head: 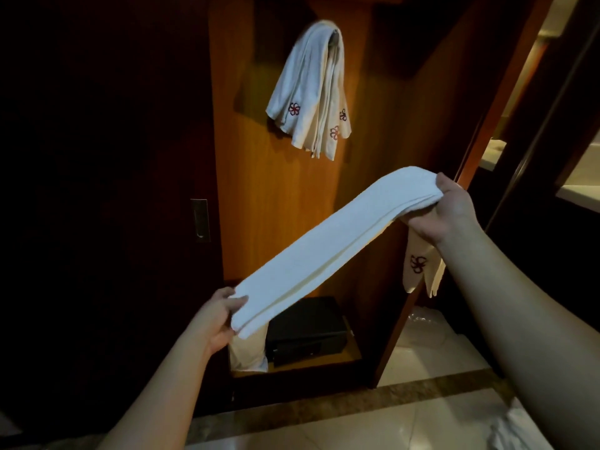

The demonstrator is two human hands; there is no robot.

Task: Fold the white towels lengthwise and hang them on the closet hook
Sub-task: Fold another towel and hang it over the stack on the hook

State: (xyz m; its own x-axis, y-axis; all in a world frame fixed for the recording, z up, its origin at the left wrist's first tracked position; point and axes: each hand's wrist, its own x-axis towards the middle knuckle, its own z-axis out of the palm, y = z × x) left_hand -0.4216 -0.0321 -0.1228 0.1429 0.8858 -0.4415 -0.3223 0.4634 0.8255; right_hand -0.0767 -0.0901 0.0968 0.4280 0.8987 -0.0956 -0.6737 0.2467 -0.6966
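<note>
1. Stretching between both hands in front of the open closet, the folded towel [328, 245] ran as a long narrow band, low at the near-left end and high at the right, below the closet hook [334, 35] and a little to its right.
2. The left hand [216, 315] pinched the low end, thumb on top and fingers curled beneath; the right hand [454, 209] gripped the high end with fingers wrapped round it, and a loose tail with a dark flower emblem hung under that wrist.
3. The fold looked done, so the step in hand was the hanging, I'd say: keep the long edges lined up, hold the band taut, lift its middle to the hook and let both ends drop evenly.
4. One risk, by my reading: the hook was crowded already, and a careless drape could slide off or drag its neighbours down.
5. On the hook the hung towels [308, 89] draped over it, their red flower emblems showing at the lower corners.
6. Behind the hook stood the lit wooden back panel [259, 190]; far below it a black safe [305, 329] sat on the closet's bottom shelf.
7. Left of the hook, the dark sliding door [97, 190] carried a recessed metal pull [199, 220].
8. Down and right of the hook, pale glossy floor tiles [422, 358] with a darker border strip caught the light.
</note>
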